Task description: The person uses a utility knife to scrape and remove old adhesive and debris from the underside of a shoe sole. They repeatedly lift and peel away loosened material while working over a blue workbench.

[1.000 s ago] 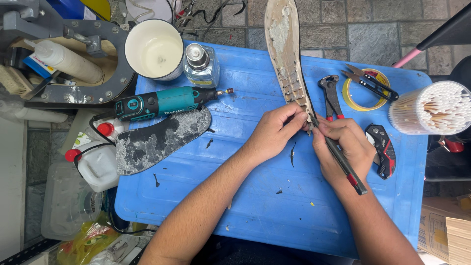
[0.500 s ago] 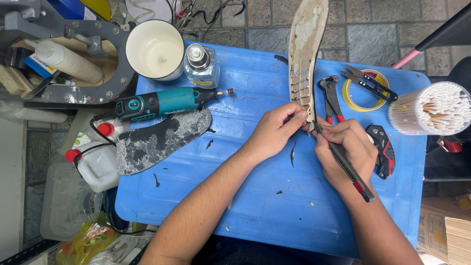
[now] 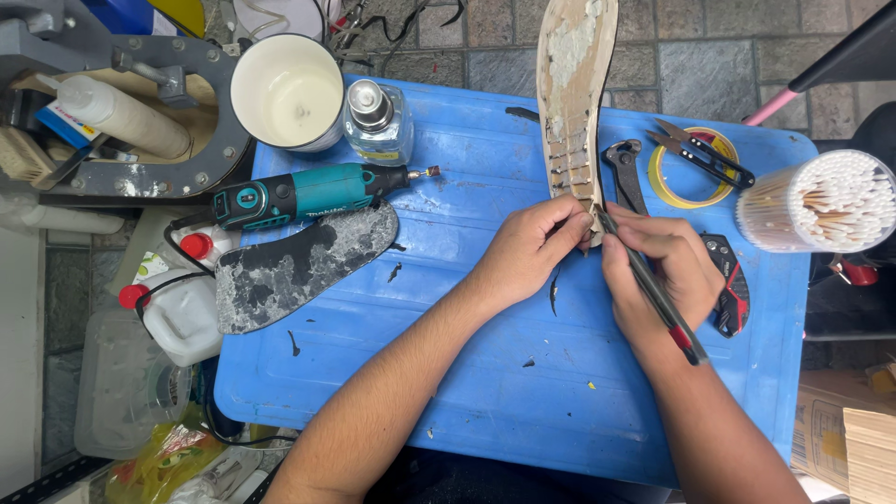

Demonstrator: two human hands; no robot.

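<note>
Surface: blue plastic tabletop (image 3: 485, 392), scuffed, dotted with dark scraps, over grey stone-tile floor (image 3: 709, 56).
Main thing: long tan shoe sole (image 3: 571, 103) with pale patches and a ribbed lower part, running from the top edge down to the hands, its near end pinched between both hands.
Left hand: left hand (image 3: 527, 252) comes in from lower left, fingers curled, fingertips (image 3: 577, 222) clamped on the sole's near end from its left side.
Right hand: right hand (image 3: 658, 271) clenched round a thin dark tool with a red-and-black end (image 3: 653, 289); tool runs diagonally, upper tip touching the sole's near end just beside the left fingertips, lower end sticking out past the heel of the hand.
Sole vs fingers: near end sits between the two sets of fingers, the rest lies beyond them, away from the person.
Left of hands: teal rotary tool (image 3: 313, 194) lying flat, bit pointing right; grey-black mottled sole piece (image 3: 299, 266) just below it.
Top: white round tub (image 3: 287, 91), clear small bottle (image 3: 376, 119) beside it.
Right: black pliers (image 3: 623, 173), yellow tape ring (image 3: 693, 168) with black snips (image 3: 705, 154) across it, clear tub of cotton swabs (image 3: 821, 201), black-and-red folding knife (image 3: 730, 289) partly behind the right hand.
Far left: white jugs with red caps (image 3: 177, 303), off the tabletop.
</note>
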